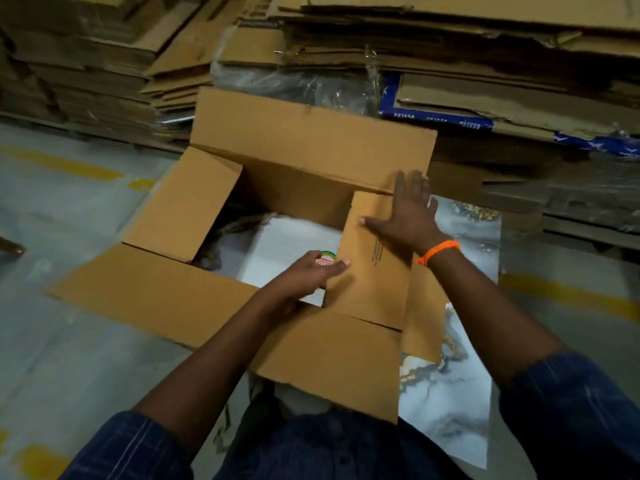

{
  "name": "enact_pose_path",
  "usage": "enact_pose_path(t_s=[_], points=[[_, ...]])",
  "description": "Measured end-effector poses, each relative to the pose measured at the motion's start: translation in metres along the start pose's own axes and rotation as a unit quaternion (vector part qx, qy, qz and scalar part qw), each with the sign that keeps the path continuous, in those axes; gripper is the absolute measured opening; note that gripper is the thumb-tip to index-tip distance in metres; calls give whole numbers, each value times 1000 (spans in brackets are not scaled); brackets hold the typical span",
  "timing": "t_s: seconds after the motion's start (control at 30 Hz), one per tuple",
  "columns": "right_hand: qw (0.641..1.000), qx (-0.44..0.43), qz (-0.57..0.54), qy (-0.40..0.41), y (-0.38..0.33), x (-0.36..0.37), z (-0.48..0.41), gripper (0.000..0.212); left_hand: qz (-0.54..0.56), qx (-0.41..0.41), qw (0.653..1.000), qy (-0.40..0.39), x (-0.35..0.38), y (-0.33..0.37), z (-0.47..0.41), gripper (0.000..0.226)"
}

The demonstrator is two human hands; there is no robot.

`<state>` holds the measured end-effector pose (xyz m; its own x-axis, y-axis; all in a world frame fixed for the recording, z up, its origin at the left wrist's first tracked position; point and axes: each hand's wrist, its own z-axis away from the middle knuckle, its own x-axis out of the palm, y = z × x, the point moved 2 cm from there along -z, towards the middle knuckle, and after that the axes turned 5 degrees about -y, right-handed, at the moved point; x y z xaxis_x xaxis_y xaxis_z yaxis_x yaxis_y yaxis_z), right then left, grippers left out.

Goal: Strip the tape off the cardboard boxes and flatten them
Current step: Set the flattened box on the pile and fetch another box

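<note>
Pressing the box flap (375, 289), right hand (410, 216) lies spread flat; left hand (308, 275) pinches the flap's edge

Box (311, 150) matt brown corrugated cardboard; sheet (450, 393) under it glossy marble-print; wristband (437, 252) braided orange cord.

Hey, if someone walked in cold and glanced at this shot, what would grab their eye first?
The open box in the middle, with both hands on its right flap: the right hand lies flat on it, and the left hand pinches its edge. Next comes the orange wristband on the right wrist. Stacks of flattened cardboard fill the background.
</note>
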<state>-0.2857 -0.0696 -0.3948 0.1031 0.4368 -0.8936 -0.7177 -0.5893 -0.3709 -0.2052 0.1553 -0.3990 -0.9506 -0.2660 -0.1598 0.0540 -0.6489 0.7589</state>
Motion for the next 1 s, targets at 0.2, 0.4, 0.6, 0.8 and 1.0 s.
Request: enact_pose_path(t_s=[0.2, 0.4, 0.6, 0.8, 1.0], points=[[971, 57, -224, -62, -34, -11, 58, 138, 112, 142, 973, -141, 13, 43, 21, 42], [927, 46, -372, 19, 30, -72, 73, 78, -80, 151, 971, -167, 30, 67, 17, 43], [992, 112, -6, 60, 103, -39, 96, 68, -295, 163, 933, -130, 55, 59, -17, 64], [966, 89, -237, -49, 72, 23, 101, 45, -365, 177, 905, -125, 86, 63, -35, 71], [983, -44, -49, 173, 7, 8, 90, 54, -393, 152, 907, -27, -3, 33, -28, 59]])
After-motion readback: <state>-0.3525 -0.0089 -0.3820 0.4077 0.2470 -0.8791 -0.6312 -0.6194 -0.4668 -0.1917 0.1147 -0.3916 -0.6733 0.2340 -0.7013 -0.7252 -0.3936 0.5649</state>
